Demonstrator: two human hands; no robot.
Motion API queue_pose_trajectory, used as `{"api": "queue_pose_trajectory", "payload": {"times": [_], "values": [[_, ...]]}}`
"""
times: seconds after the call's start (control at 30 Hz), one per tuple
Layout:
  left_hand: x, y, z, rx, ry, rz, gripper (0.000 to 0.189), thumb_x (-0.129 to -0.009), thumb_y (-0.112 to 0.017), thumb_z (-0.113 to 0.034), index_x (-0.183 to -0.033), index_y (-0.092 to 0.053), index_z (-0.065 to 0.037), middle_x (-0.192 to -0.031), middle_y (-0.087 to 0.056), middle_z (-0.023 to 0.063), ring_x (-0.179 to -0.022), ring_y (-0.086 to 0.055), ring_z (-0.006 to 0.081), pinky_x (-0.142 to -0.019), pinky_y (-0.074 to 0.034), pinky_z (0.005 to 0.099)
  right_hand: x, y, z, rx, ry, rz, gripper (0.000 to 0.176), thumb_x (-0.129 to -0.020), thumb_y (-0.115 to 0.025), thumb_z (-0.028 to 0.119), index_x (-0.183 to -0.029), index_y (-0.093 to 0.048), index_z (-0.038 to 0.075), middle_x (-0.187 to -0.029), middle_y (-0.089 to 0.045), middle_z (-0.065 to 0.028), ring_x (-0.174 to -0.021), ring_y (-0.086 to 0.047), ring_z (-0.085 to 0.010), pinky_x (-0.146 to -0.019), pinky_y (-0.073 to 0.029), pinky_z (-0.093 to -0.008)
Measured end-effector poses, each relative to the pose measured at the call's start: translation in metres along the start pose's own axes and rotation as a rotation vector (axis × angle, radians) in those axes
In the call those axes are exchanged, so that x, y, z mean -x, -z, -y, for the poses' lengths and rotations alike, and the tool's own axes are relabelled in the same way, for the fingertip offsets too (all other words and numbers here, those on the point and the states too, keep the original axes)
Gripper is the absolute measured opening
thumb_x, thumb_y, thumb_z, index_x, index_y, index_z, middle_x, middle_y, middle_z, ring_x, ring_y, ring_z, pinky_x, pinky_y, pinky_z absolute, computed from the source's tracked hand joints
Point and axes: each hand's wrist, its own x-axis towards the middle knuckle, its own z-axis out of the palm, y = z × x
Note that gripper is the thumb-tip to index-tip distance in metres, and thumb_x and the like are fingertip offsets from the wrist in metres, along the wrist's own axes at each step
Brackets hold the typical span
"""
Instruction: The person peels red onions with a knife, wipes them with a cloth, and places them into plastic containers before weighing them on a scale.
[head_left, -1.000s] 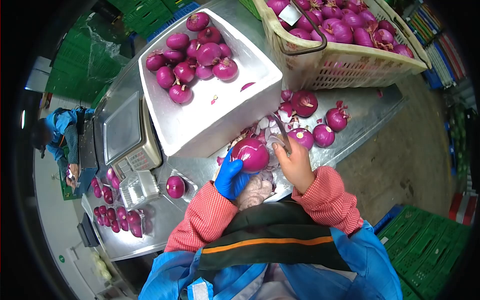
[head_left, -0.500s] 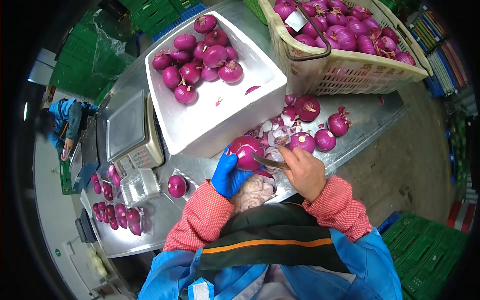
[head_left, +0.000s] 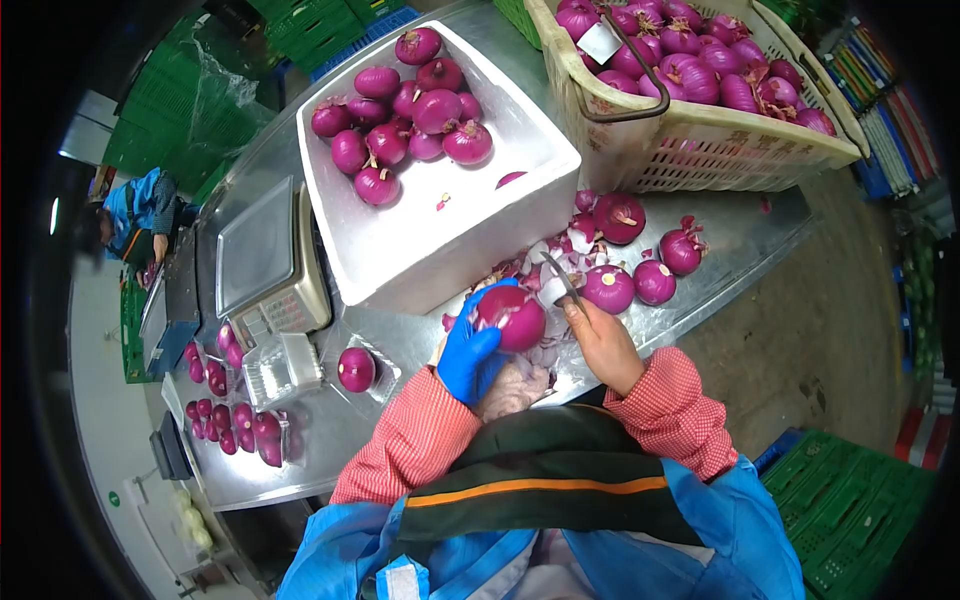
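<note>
My left hand [head_left: 472,345], in a blue glove, is closed around a large red onion [head_left: 517,320]. In my bare right hand [head_left: 605,345] is a knife [head_left: 561,277], its blade tilted up and away from the onion. A pale piece of peel [head_left: 551,291] is against the blade. Behind the knife, onion skins [head_left: 578,240] lie scattered on the metal table. To the right of them sit several loose onions [head_left: 607,288]. A crumpled pale cloth or bag [head_left: 515,388] lies below my left hand, partly hidden by it.
A white foam box [head_left: 450,225] with several onions stands ahead. Beyond my right hand is a cream plastic crate [head_left: 700,160] full of onions. On the left are a scale [head_left: 255,260], clear plastic trays [head_left: 280,372], packed onions [head_left: 240,425] and a co-worker [head_left: 140,215].
The knife has come off the onion and now points upward. My left hand has turned the onion and shifted slightly right. The co-worker at the far left has changed posture.
</note>
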Motion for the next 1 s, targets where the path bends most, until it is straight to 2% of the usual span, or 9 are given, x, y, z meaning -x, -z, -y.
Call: {"api": "queue_pose_trajectory", "payload": {"times": [0.07,0.17,0.2,0.27,0.4,0.7,0.8,0.9,1.0], "values": [[-0.007,0.004,-0.005,-0.023,0.031,-0.007,0.078,-0.081,-0.079,-0.032,-0.142,-0.042,0.000,-0.135,-0.054,0.0137,-0.125,-0.054,0.0253,-0.109,-0.042,0.0395,0.007,0.002,0.012,-0.007,0.072,0.000,0.038,-0.102,-0.047,0.034,-0.123,-0.059,0.005,-0.096,-0.067,-0.0204,-0.089,-0.064,-0.0414,-0.077,-0.049,-0.0467],[-0.012,0.019,-0.011,-0.073,0.042,0.005,0.074,-0.085,-0.076,-0.035,-0.141,-0.043,0.000,-0.135,-0.055,0.0139,-0.124,-0.055,0.0255,-0.109,-0.042,0.0389,0.014,0.007,0.024,0.242,0.372,-0.122,0.032,-0.097,-0.056,0.027,-0.120,-0.061,0.007,-0.096,-0.066,-0.0165,-0.086,-0.065,-0.0377,-0.074,-0.051,-0.0449],[-0.013,0.023,-0.014,-0.078,0.059,-0.005,0.074,-0.085,-0.076,-0.035,-0.141,-0.043,0.000,-0.135,-0.055,0.0140,-0.124,-0.055,0.0256,-0.109,-0.042,0.0386,0.014,0.012,0.027,0.400,0.446,-0.129,0.034,-0.086,-0.067,0.021,-0.117,-0.063,0.008,-0.092,-0.063,-0.0116,-0.082,-0.065,-0.0313,-0.069,-0.052,-0.0410],[-0.013,0.026,-0.016,-0.168,0.058,-0.018,0.075,-0.087,-0.070,-0.043,-0.142,-0.043,0.000,-0.134,-0.056,0.0152,-0.124,-0.056,0.0271,-0.108,-0.044,0.0410,0.013,0.018,0.028,0.520,0.550,-0.142,0.039,-0.080,-0.072,0.020,-0.116,-0.064,0.009,-0.087,-0.060,-0.0092,-0.079,-0.064,-0.0277,-0.067,-0.052,-0.0382],[-0.008,0.027,-0.022,-0.089,0.137,-0.083,0.070,-0.087,-0.073,-0.035,-0.139,-0.044,0.002,-0.131,-0.057,0.0145,-0.122,-0.056,0.0259,-0.108,-0.043,0.0379,0.012,0.026,0.031,0.696,0.636,-0.164,0.045,-0.072,-0.077,0.018,-0.115,-0.065,0.009,-0.082,-0.055,-0.0056,-0.076,-0.062,-0.0218,-0.063,-0.052,-0.0344],[-0.012,0.036,-0.019,-0.435,0.096,-0.101,0.058,-0.089,-0.072,-0.029,-0.132,-0.048,0.002,-0.122,-0.060,0.0113,-0.112,-0.058,0.0183,-0.100,-0.047,0.0325,0.006,0.023,0.029,0.727,0.589,-0.238,0.047,-0.075,-0.073,0.014,-0.120,-0.064,0.006,-0.080,-0.053,-0.0071,-0.075,-0.059,-0.0244,-0.061,-0.049,-0.0365],[-0.012,0.032,-0.016,-0.511,0.072,-0.128,0.054,-0.089,-0.073,-0.027,-0.128,-0.050,0.001,-0.119,-0.061,0.0103,-0.109,-0.058,0.0171,-0.098,-0.047,0.0317,0.005,0.013,0.023,0.719,0.518,-0.269,0.041,-0.077,-0.070,0.017,-0.117,-0.065,0.009,-0.087,-0.058,-0.0069,-0.076,-0.062,-0.0244,-0.065,-0.052,-0.0371],[-0.013,0.032,-0.016,-0.474,0.080,-0.186,0.052,-0.088,-0.074,-0.026,-0.126,-0.051,0.001,-0.117,-0.061,0.0099,-0.108,-0.058,0.0167,-0.098,-0.047,0.0314,0.006,-0.001,0.020,0.482,0.395,-0.159,0.034,-0.088,-0.062,0.023,-0.117,-0.064,0.005,-0.091,-0.065,-0.0141,-0.080,-0.065,-0.0335,-0.069,-0.051,-0.0432],[-0.013,0.035,-0.013,-0.493,0.116,-0.220,0.051,-0.088,-0.073,-0.025,-0.126,-0.051,0.001,-0.117,-0.061,0.0102,-0.109,-0.058,0.0170,-0.098,-0.047,0.0319,-0.010,-0.006,0.007,0.118,0.004,0.004,0.037,-0.098,-0.050,0.031,-0.118,-0.062,0.002,-0.090,-0.067,-0.0223,-0.085,-0.065,-0.0419,-0.073,-0.050,-0.0489]]}}
